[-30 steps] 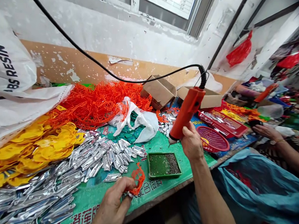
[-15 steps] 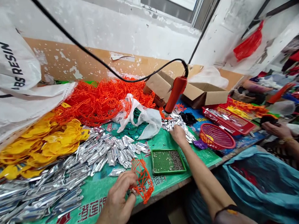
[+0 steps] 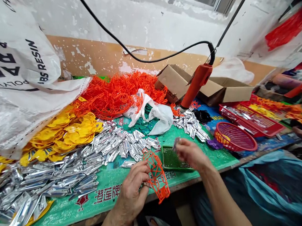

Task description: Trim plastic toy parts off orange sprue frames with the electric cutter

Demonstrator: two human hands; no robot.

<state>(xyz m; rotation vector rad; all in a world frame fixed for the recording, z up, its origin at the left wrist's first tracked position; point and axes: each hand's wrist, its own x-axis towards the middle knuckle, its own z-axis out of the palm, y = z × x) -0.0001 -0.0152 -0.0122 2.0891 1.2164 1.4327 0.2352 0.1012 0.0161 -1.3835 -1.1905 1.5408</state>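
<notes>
Heaps of silver foil sachets [image 3: 63, 175] and orange plastic lattice frames [image 3: 116, 95] are spread over the green-covered desk [image 3: 214, 159], above which an orange corded electric screwdriver [image 3: 196, 85] is hung. One orange lattice frame [image 3: 157, 175] is pinched at the desk's near edge by the left hand [image 3: 134, 192], fingers closed on it. A small silvery piece [image 3: 176, 143], blurred, is gripped in the right hand [image 3: 190, 154] over the green screw tray [image 3: 172, 159]. A fitting step is judged in hand; bringing piece and frame together seems called for.

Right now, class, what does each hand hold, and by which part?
The left hand pinches the orange lattice frame at its near left edge. The right hand grips a small silvery piece by its lower end, fingertips only.
</notes>
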